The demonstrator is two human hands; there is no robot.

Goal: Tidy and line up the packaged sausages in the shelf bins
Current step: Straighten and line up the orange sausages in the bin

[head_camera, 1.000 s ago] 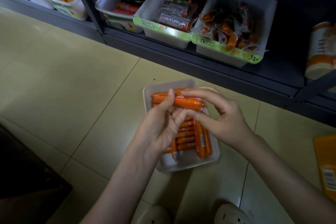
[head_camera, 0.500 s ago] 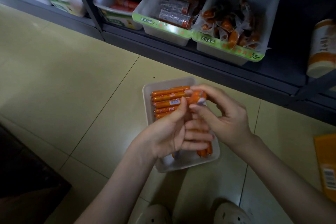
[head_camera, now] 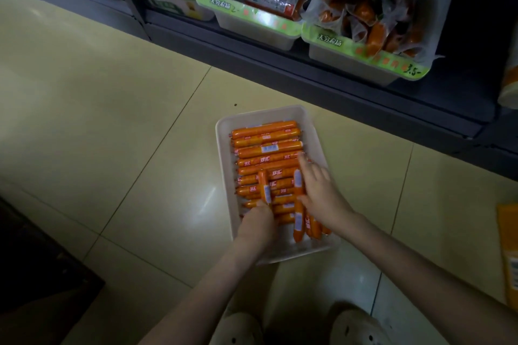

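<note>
Left hand (head_camera: 256,223) grips one sausage (head_camera: 263,185) over rows (head_camera: 266,134) spanning the bin's (head_camera: 222,165) width.

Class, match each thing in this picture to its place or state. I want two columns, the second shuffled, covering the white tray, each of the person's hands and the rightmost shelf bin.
Things:
1 white tray
2 left hand
3 right hand
4 rightmost shelf bin

Places or states:
A on the dark shelf
B fingers straight, resting on the sausage rows
C on the floor tiles
D grips a lengthwise sausage

Pairs: 1-C; 2-D; 3-B; 4-A
</note>
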